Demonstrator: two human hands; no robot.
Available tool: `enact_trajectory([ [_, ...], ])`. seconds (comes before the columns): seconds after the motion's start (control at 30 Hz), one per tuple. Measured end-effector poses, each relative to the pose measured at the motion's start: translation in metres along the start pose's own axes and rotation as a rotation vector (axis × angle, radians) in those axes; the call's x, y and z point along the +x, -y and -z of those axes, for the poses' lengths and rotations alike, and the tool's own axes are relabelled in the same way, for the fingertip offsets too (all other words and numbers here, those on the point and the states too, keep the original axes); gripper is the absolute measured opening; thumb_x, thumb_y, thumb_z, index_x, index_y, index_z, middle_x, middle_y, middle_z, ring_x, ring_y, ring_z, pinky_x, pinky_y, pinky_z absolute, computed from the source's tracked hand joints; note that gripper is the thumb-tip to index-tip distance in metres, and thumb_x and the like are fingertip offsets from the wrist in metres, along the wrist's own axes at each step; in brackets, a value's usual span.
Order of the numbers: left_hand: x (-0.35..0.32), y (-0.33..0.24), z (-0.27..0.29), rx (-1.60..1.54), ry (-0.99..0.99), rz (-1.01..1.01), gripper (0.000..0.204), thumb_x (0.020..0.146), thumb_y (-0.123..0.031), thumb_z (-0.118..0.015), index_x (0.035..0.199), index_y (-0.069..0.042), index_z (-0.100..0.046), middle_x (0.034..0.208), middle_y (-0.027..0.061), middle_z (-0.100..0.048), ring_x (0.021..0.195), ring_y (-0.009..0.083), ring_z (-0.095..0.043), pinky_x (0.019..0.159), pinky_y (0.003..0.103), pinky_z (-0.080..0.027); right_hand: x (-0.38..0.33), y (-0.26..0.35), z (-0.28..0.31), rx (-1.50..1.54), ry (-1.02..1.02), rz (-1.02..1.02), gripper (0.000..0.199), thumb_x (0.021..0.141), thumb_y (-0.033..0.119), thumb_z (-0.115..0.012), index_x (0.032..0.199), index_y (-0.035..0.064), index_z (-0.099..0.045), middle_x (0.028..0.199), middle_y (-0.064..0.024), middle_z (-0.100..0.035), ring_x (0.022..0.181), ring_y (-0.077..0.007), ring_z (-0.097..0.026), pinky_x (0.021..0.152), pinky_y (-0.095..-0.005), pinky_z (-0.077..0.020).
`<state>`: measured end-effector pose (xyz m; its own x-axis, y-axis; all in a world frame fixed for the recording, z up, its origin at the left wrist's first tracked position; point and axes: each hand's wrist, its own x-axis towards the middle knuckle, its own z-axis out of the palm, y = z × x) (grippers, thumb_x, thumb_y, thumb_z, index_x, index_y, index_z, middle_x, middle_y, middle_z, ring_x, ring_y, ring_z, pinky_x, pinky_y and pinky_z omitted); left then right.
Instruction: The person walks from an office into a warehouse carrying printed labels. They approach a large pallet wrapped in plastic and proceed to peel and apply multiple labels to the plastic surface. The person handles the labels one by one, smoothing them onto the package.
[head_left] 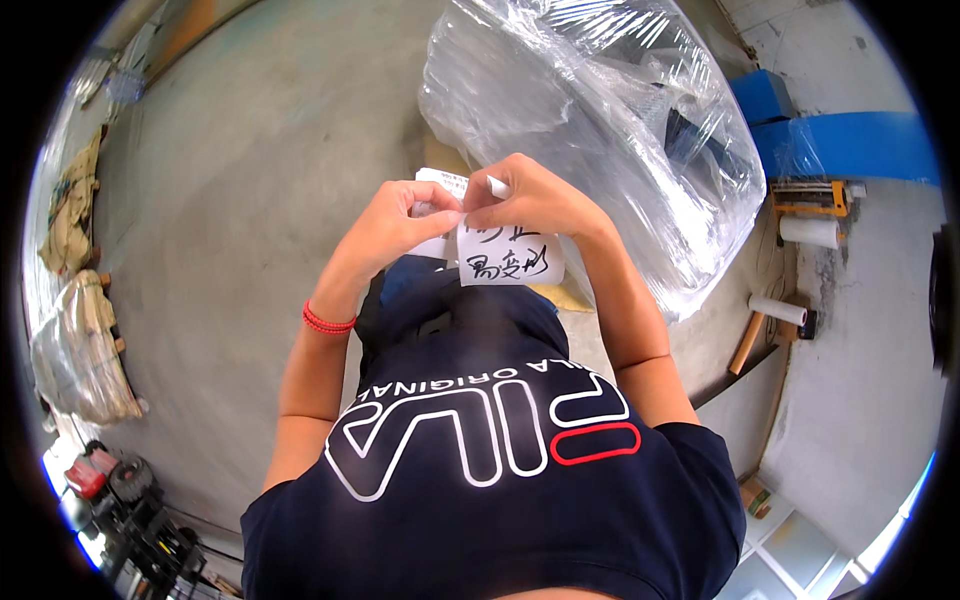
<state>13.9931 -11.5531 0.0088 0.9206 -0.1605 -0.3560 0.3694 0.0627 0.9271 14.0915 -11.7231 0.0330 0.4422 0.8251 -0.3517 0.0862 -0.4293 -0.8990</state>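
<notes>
My left hand (395, 222) and my right hand (530, 200) meet in front of my body, both with fingertips pinched. From the right fingers hangs a white paper label (512, 262) with black handwriting; its upper part is covered by those fingers. The left thumb and fingertips press together at the label's upper left corner, next to white printed sheets (440, 182) that show behind the left hand. A small white curl of paper (498, 187) sticks out between the right fingers. Just beyond the hands stands a large bundle (590, 140) wrapped in clear plastic film.
Wrapped goods on pallets (85, 345) line the left side. A wheeled black and red machine (130, 510) stands at the lower left. On the right are a blue beam (850, 145), a film roll (810, 232) and another roll (777, 309) by the wall.
</notes>
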Motion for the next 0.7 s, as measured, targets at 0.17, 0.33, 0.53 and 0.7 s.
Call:
enact_trajectory([
  [0.17,0.027,-0.019,0.055,0.058,0.106,0.023,0.01,0.076,-0.009,-0.058,0.08,0.0,-0.058,0.074,0.0004,-0.057,0.067,0.0044,-0.05,0.06,0.018,-0.04,0.041,0.019,0.003,0.023,-0.09,-0.036,0.013,0.065,0.01,-0.064,0.072,0.0002,-0.06,0.062,-0.0062,-0.058,0.056,-0.0121,-0.054,0.053,-0.026,-0.0426],
  [0.33,0.049,-0.038,0.081,0.099,0.193,0.034,0.01,0.075,-0.009,-0.059,0.081,-0.001,-0.059,0.074,0.0005,-0.057,0.066,0.004,-0.05,0.059,0.017,-0.039,0.061,0.028,0.01,0.052,-0.153,-0.057,0.013,0.065,0.01,-0.064,0.072,0.0006,-0.06,0.062,-0.006,-0.058,0.056,-0.0122,-0.054,0.053,-0.0264,-0.0426],
  [0.53,0.07,-0.042,0.09,0.15,0.264,-0.007,0.01,0.075,-0.009,-0.059,0.08,-0.001,-0.059,0.074,0.0004,-0.057,0.066,0.0038,-0.05,0.059,0.017,-0.039,0.066,0.024,0.017,0.073,-0.209,-0.07,0.013,0.065,0.011,-0.065,0.072,0.0013,-0.06,0.063,-0.0054,-0.058,0.057,-0.0124,-0.054,0.053,-0.0266,-0.0426],
  [0.7,0.082,-0.042,0.092,0.176,0.319,0.0,0.009,0.075,-0.01,-0.059,0.078,-0.001,-0.058,0.073,-0.0004,-0.056,0.066,0.0038,-0.049,0.059,0.018,-0.039,0.065,0.02,0.019,0.075,-0.256,-0.067,0.013,0.066,0.011,-0.065,0.072,0.0019,-0.06,0.063,-0.0055,-0.059,0.057,-0.0125,-0.054,0.054,-0.0269,-0.0426],
])
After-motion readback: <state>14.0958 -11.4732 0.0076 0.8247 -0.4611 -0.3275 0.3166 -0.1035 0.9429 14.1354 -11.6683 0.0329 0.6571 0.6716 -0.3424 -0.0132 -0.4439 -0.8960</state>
